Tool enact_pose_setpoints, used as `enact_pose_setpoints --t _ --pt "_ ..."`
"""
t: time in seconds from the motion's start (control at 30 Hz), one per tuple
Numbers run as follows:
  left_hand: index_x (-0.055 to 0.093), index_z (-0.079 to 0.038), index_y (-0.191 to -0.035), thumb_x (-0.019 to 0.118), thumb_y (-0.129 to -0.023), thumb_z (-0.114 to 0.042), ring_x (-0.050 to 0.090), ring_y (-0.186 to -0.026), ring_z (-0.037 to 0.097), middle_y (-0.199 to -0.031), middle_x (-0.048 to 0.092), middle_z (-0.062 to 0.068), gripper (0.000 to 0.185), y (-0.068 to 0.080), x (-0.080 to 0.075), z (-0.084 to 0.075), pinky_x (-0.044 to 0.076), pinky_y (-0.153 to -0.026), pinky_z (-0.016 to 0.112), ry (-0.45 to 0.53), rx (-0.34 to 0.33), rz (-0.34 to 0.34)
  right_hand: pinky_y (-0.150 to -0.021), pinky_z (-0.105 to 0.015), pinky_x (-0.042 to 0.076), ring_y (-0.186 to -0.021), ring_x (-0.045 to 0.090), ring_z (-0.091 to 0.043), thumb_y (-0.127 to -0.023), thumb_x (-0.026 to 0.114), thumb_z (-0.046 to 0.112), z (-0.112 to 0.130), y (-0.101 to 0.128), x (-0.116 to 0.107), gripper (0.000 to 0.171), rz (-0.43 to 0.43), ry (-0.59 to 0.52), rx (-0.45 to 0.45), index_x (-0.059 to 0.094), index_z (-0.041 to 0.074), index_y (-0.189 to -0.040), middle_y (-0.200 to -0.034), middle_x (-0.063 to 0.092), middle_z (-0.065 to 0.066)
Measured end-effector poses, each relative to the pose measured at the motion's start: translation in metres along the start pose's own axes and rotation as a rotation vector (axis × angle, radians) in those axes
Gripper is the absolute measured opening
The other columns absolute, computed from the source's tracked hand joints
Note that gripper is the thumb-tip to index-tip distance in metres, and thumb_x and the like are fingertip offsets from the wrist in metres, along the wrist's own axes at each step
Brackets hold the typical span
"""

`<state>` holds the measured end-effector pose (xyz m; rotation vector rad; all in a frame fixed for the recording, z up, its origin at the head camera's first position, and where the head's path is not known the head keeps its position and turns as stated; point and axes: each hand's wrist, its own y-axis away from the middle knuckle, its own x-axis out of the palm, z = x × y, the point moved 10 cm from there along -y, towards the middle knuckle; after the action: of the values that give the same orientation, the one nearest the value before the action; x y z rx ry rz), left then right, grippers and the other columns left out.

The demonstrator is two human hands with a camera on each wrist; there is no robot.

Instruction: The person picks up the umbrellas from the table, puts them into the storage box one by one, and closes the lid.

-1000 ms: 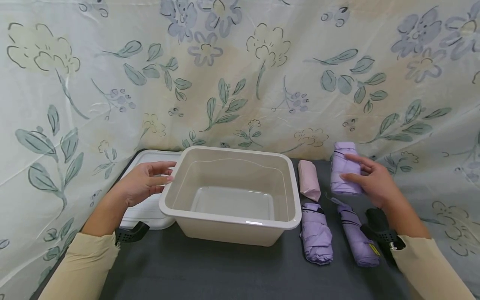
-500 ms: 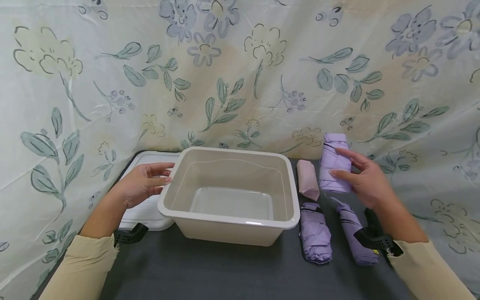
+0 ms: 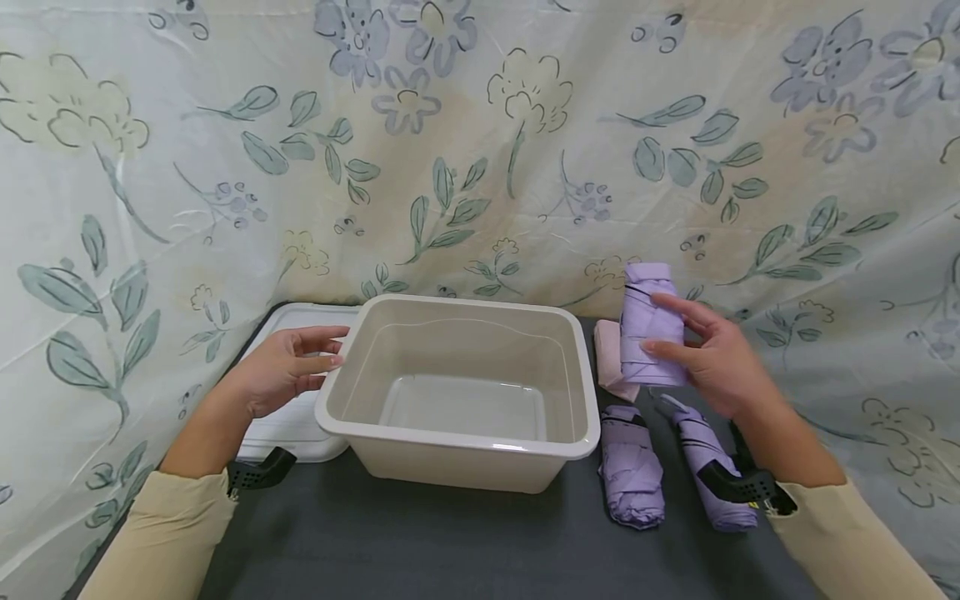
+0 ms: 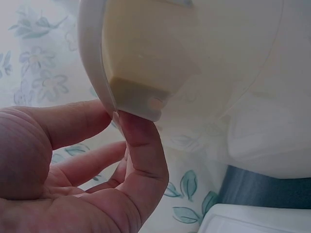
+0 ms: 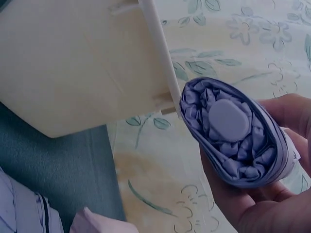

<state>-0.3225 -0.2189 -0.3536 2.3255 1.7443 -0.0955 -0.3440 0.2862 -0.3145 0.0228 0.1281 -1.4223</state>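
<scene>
Pinching the big beige bin [image 3: 457, 462] by its left rim with the left hand [image 3: 279, 371], and holding a rolled purple umbrella [image 3: 645, 325] between thumb and fingers of the right hand [image 3: 717, 357], outside the bin near its right rim and partly hiding a small pink bundle [image 3: 608, 357]. Looks like loading, so tbh best to brace lightly, lift clear of the right edge, lower gently, squeezing just enough to avoid slipping or crushing folds.

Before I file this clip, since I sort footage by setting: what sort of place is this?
Probably a makeshift tabletop filming setup: a floral sheet hangs behind a dark work surface, and a black device sits at each wrist.
</scene>
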Motion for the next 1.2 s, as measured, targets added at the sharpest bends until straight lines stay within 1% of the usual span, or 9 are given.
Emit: enact_pose_setpoints --t 0.2,0.37,0.57,0.7,0.8,0.97,1.2 --pt "0.034 0.002 -0.157 0.068 -0.099 -0.013 0.067 -0.103 0.008 -0.115 0.065 -0.005 0.068 0.000 0.001 0.000 0.059 -0.087 0.026 0.008 0.003 0.004 -0.075 -0.027 0.062 -0.101 0.065 -0.010 -0.089 0.078 0.004 0.006 -0.001 0.009 0.073 0.008 0.014 -0.024 0.048 0.020 -0.154 -0.134 0.048 0.004" --pt "0.034 0.002 -0.157 0.067 -0.100 -0.014 0.067 -0.103 0.007 -0.116 0.065 -0.004 0.069 0.007 0.005 0.001 0.059 -0.088 0.027 0.005 0.010 0.003 -0.075 -0.028 0.062 -0.099 0.066 -0.010 -0.089 0.078 0.003 0.006 0.003 0.015 0.075 0.024 0.004 -0.008 0.046 0.020 -0.155 -0.133 0.049 0.003" --pt "0.033 0.001 -0.158 0.068 -0.099 -0.015 0.066 -0.103 0.008 -0.117 0.065 -0.006 0.070 0.015 0.008 0.005 0.059 -0.088 0.027 -0.005 0.009 -0.016 -0.080 -0.028 0.061 -0.110 0.059 -0.015 -0.091 0.077 0.009 0.002 0.007 0.023 0.078 0.055 0.006 0.034 0.041 0.026 -0.158 -0.139 0.046 0.005" --pt "0.034 0.001 -0.158 0.068 -0.099 -0.016 0.066 -0.104 0.008 -0.117 0.065 -0.006 0.070 0.021 0.011 0.007 0.059 -0.088 0.027 -0.006 0.005 -0.024 -0.082 -0.028 0.061 -0.113 0.058 -0.015 -0.091 0.077 0.009 0.001 0.011 0.027 0.079 0.065 -0.027 0.045 0.040 0.027 -0.159 -0.140 0.046 0.004" --pt "0.034 0.000 -0.158 0.068 -0.099 -0.017 0.066 -0.104 0.008 -0.118 0.064 -0.006 0.070 0.022 0.009 0.008 0.059 -0.089 0.027 -0.009 0.006 -0.014 -0.083 -0.028 0.061 -0.113 0.060 -0.015 -0.091 0.077 0.008 0.002 0.015 0.032 0.078 0.057 -0.047 0.042 0.042 0.026 -0.158 -0.140 0.047 0.003" --pt "0.035 0.000 -0.158 0.068 -0.099 -0.016 0.066 -0.104 0.008 -0.118 0.065 -0.005 0.069 0.023 0.007 0.008 0.059 -0.089 0.027 -0.004 0.013 0.003 -0.082 -0.028 0.062 -0.113 0.059 -0.015 -0.090 0.079 0.007 0.005 0.021 0.039 0.078 0.027 -0.045 0.027 0.044 0.026 -0.157 -0.143 0.045 0.002" --pt "0.035 0.001 -0.157 0.068 -0.099 -0.014 0.067 -0.103 0.008 -0.116 0.066 -0.007 0.068 0.025 0.000 0.010 0.059 -0.087 0.027 -0.007 0.019 0.018 -0.083 -0.024 0.060 -0.118 0.054 -0.017 -0.088 0.081 0.010 0.010 0.029 0.048 0.078 -0.017 -0.039 0.037 0.046 0.027 -0.155 -0.156 0.035 -0.005"
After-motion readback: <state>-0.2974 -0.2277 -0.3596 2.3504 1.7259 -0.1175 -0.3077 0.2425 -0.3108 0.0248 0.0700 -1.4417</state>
